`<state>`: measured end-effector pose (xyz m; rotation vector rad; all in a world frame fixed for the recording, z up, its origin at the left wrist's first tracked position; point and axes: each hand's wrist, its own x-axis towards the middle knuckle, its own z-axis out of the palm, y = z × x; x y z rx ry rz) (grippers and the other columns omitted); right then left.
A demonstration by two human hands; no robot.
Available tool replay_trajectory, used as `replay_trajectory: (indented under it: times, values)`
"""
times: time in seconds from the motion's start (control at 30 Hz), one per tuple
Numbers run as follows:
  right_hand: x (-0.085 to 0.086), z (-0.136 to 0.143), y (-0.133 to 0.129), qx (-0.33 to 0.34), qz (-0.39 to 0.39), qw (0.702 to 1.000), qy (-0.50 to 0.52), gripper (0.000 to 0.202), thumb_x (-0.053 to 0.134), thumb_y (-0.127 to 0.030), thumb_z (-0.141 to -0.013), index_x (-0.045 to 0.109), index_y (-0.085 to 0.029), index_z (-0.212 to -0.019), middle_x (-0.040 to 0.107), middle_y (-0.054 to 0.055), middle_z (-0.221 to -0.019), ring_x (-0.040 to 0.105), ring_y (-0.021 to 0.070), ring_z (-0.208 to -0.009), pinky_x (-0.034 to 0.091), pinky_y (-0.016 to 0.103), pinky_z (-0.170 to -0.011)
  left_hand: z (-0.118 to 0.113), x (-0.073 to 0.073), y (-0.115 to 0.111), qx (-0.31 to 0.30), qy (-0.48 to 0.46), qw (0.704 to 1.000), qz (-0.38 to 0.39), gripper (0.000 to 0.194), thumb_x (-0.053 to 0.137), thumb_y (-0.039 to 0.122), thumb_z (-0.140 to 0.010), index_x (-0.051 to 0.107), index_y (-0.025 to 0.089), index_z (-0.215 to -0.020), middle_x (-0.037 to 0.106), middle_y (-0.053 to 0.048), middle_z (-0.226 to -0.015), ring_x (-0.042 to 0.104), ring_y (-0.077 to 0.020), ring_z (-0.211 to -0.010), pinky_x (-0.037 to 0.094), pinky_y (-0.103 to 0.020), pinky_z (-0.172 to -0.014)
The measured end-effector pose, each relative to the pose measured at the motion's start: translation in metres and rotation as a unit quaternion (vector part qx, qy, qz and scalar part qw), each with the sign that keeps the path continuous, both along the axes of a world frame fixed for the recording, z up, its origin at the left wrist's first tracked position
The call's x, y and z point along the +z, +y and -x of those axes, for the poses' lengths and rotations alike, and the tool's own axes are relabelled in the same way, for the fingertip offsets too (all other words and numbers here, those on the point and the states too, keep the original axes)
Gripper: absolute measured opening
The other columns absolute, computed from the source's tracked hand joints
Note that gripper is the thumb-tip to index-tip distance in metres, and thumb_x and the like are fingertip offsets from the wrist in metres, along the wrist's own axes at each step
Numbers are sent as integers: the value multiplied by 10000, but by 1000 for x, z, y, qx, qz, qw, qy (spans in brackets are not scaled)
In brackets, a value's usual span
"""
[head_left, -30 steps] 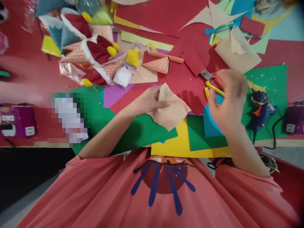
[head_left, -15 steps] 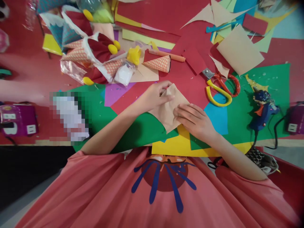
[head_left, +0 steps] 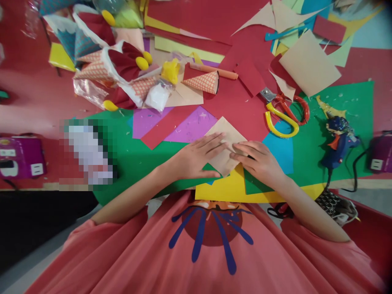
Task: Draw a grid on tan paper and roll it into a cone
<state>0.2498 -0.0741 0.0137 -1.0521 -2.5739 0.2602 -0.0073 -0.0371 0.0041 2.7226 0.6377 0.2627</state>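
A sheet of tan paper [head_left: 227, 163] lies turned cornerwise in front of me, over green and yellow sheets. My left hand [head_left: 199, 157] rests flat on its left side, palm down, with fingers stretched and thumb spread apart. At the right edge of the same paper, my right hand [head_left: 259, 163] grips it with bent fingers; its thumb is hidden underneath. A fold or curled edge seems to run beneath the right fingertips. Beyond the hands lie a purple sheet [head_left: 186, 126] and a red strip [head_left: 159, 132].
Scissors [head_left: 283, 118] with red and yellow handles lie right of centre. A blue glue gun [head_left: 338, 147] with a cord stands further right. Patterned paper cones [head_left: 203, 83], cotton in plastic [head_left: 158, 97] and paper scraps [head_left: 257, 22] crowd the back. A blurred-out object [head_left: 90, 153] lies left.
My left hand has let go of the paper's upper corner and now lies flat on it. The tan paper has come down flat, nearer to me. The right hand stays at its right edge.
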Motion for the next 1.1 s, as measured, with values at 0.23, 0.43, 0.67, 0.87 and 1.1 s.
replay_trajectory:
  times: [0.23, 0.43, 0.67, 0.87, 1.1]
  values:
    - [3, -2, -4, -48, 24, 998, 27, 194, 573, -146, -906, 654, -181, -1079, 739, 67, -1040, 652, 214, -955, 484, 356, -769, 8, 7, -4, -8, -62, 995, -74, 328, 492, 383, -964, 564, 112, -1134, 672, -130, -1124, 626, -239, -1073, 503, -366, -951]
    - [6, 2, 2, -101, 99, 984, 113, 114, 552, -129, -916, 626, -179, -988, 751, 59, -961, 671, 183, -892, 511, 322, -793, 5, 2, -4, 109, -57, 992, -13, 179, 432, 197, -968, 601, 156, -927, 650, -82, -923, 605, -191, -866, 512, -320, -782]
    - [8, 4, 9, -173, 121, 971, 108, 115, 551, -261, -928, 595, -192, -847, 702, 56, -781, 608, 196, -747, 478, 316, -670, 7, 3, 4, 207, -33, 978, 9, 205, 452, 230, -969, 607, 145, -867, 612, -64, -824, 572, -207, -785, 480, -329, -714]
    - [10, 3, 11, -193, 128, 969, 83, 170, 567, -308, -919, 604, -185, -807, 690, 64, -777, 593, 207, -759, 461, 336, -703, 6, 5, 2, 254, 8, 967, -7, 244, 435, 252, -979, 608, 161, -833, 615, -48, -797, 569, -202, -764, 461, -330, -709]
    - [10, -2, 12, -184, 124, 974, 43, 218, 539, -359, -933, 605, -208, -790, 661, 54, -780, 591, 216, -794, 460, 366, -718, 5, 5, -2, 293, 40, 954, -37, 245, 454, 275, -972, 578, 184, -781, 601, -41, -780, 558, -199, -752, 444, -332, -688]
